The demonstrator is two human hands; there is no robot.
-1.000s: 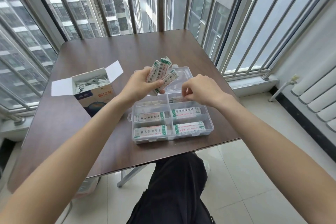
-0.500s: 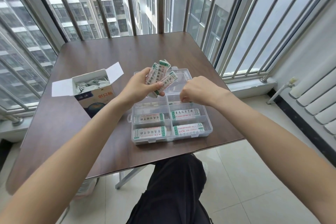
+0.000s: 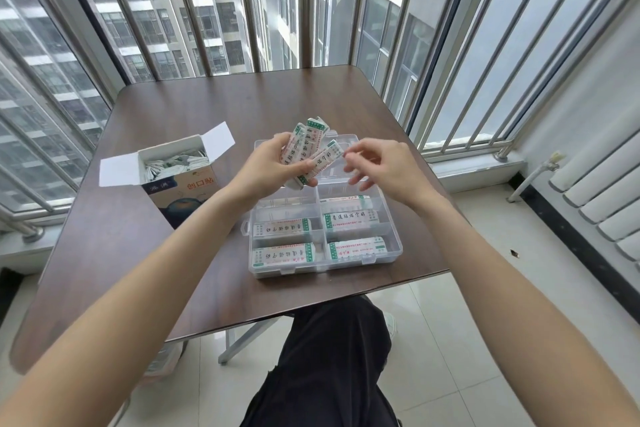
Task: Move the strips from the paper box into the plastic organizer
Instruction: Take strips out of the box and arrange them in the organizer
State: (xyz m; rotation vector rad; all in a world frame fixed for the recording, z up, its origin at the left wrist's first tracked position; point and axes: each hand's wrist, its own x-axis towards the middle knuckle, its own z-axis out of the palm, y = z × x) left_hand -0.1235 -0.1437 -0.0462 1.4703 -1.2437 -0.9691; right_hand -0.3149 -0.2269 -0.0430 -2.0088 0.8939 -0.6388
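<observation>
Forearms enter from the bottom corners, a dark-trousered leg between them, above pale floor tiles. Plastic organizer [image 3: 325, 236] sits at the near edge of the brown tabletop [image 3: 104, 253], clear, lid tipped open behind it. Near rows: four compartments in a two-by-two grid, each holding a stack of wrapped strips [image 3: 284, 255] lying flat, white with green ends and printed text. The row beyond has two more compartments; the right one shows one strip, the left one's contents I cannot make out. Above the organizer's back half, left hand [image 3: 273, 168] has its grip curled round a fanned bundle of strips [image 3: 306, 149], thumb across the front; three fanned groups visible, exact strip count not readable. Right hand [image 3: 381, 166] hovers just beside the bundle at the same height, fingers loosely spread and slightly bent, grip on nothing, fingertips near the bundle's right edge but apart from it. Paper box [image 3: 180, 180] stands left of the organizer, well clear of it, two white flaps folded out, top open, a heap of loose strips inside, too jumbled to count; its front is blue and orange with printed characters. Far side of the tabletop is bare wood. Beyond it a metal railing [image 3: 304, 10] with vertical bars, high-rise buildings behind. White radiator [image 3: 606, 198] on the wall at right, one pipe running down beside it.
</observation>
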